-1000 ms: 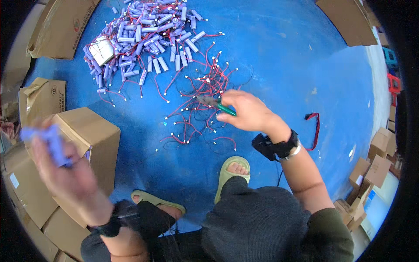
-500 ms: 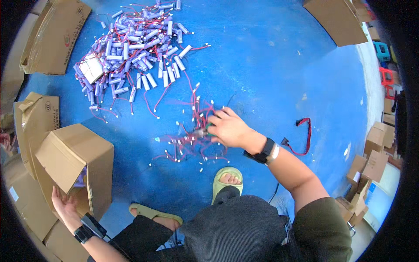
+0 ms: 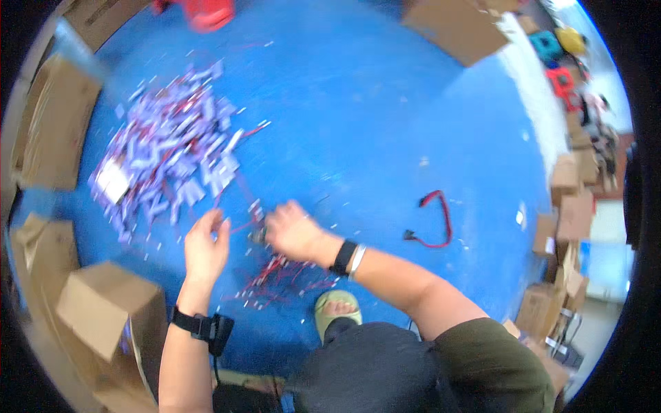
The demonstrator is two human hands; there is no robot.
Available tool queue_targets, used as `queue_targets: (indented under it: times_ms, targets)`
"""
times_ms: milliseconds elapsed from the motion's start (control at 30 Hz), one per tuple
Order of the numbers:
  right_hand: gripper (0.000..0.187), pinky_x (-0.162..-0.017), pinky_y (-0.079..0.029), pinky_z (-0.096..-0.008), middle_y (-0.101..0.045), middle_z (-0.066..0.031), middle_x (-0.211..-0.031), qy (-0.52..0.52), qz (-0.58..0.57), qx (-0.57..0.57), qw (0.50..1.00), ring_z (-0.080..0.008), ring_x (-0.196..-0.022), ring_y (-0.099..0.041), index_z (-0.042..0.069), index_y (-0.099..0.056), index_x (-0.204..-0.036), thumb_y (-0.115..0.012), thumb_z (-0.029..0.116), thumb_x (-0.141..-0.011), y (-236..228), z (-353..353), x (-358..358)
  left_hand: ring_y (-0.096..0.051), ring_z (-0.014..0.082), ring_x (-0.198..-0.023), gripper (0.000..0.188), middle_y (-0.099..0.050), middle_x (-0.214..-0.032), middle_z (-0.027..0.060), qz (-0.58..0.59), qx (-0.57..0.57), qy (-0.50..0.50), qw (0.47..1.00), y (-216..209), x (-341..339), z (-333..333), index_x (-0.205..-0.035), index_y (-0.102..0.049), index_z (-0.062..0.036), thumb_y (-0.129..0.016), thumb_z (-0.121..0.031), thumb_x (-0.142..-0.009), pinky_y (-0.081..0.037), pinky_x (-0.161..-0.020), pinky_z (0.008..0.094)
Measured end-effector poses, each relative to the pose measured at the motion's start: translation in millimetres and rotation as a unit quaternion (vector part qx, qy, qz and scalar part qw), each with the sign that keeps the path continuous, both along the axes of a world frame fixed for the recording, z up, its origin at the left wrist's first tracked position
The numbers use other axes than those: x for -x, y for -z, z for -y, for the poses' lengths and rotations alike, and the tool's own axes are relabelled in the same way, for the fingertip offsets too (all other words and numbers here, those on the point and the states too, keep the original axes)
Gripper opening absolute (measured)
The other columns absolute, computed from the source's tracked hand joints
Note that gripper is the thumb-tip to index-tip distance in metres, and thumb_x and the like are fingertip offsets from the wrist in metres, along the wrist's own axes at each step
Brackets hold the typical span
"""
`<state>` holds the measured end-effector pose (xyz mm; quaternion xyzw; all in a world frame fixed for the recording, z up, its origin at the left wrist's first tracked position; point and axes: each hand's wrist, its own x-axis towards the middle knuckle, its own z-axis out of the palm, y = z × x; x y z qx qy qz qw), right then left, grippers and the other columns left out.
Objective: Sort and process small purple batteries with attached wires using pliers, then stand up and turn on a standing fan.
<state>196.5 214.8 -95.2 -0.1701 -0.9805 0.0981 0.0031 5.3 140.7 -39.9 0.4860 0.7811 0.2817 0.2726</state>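
Observation:
My left hand (image 3: pixel 208 249) is raised beside the front of a heap of purple cylindrical battery cells (image 3: pixel 186 127) with red wires. Thumb and forefinger pinch what looks like a red wire (image 3: pixel 239 228), blurred, stretching toward my right hand. My right hand (image 3: pixel 295 234) is closed around a small pliers-like tool (image 3: pixel 258 235), whose metal end shows at the fingers; the handle is hidden. Below the tool lies a loose pile of short red wires with white connectors (image 3: pixel 279 275). A white block (image 3: pixel 113 180) rests on the heap's left side.
An open cardboard box (image 3: pixel 110 303) with something purple inside stands at my left; more cartons (image 3: pixel 58 124) line that side. A red cable with black plugs (image 3: pixel 446 215) lies on the blue floor to the right. Stacked boxes (image 3: pixel 577 217) stand far right. My slippered foot (image 3: pixel 337 311) is near the wires.
My left hand has come from the open box to the front of the cell heap and closed its fingertips. My right hand stays over the wire pile with the tool. The view has shifted and turned.

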Motion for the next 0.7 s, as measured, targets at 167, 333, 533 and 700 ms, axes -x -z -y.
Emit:
queue_targets:
  times_ms: [167,333,533,700]
  targets:
    - [0.020,-0.079,-0.037,-0.0408,-0.051,-0.0067,-0.093,0.086,-0.031,0.152,0.984,-0.0251,-0.092,-0.048,0.012,-0.060,-0.077,-0.064,0.029,-0.067,-32.8,41.5,-49.1,-0.062,0.0272,-0.082,0.026,-0.063,-0.091,0.0184,-0.023,-0.007,0.039,0.999,60.4,33.5,-12.6,-0.103,-0.058,0.0040,-0.057,-0.009,-0.081,-0.048,-0.075,0.0347]
    - [0.028,-0.089,-0.034,-0.0429,-0.048,-0.0112,-0.107,0.244,-0.055,0.210,0.945,-0.0283,-0.103,-0.045,0.007,-0.059,-0.085,-0.067,0.029,-0.070,-31.7,52.6,-85.1,-0.058,0.0321,-0.089,0.026,-0.058,-0.099,0.0207,-0.025,-0.014,0.056,0.998,90.6,16.2,-73.5,-0.106,-0.053,0.0056,-0.052,0.001,-0.080,-0.046,-0.078,0.0342]
    - [0.030,-0.088,-0.033,-0.0410,-0.047,-0.0114,-0.109,0.237,-0.076,0.297,0.922,-0.0282,-0.104,-0.044,0.005,-0.058,-0.090,-0.067,0.027,-0.073,-32.3,49.9,-83.7,-0.047,0.0383,-0.106,0.042,-0.046,-0.112,0.0233,-0.187,0.025,0.079,0.979,112.8,20.0,-106.4,-0.115,-0.045,0.0049,-0.053,0.007,-0.075,-0.039,-0.090,0.0405]
    - [0.030,-0.087,-0.033,-0.0409,-0.046,-0.0115,-0.109,0.265,-0.081,0.311,0.909,-0.0282,-0.104,-0.043,0.004,-0.058,-0.091,-0.067,0.027,-0.073,-25.7,49.6,-85.8,-0.048,0.0389,-0.100,0.039,-0.045,-0.109,0.0229,-0.235,0.054,0.061,0.969,107.6,14.7,-105.9,-0.110,-0.048,0.0052,-0.058,0.005,-0.072,-0.041,-0.086,0.0413]
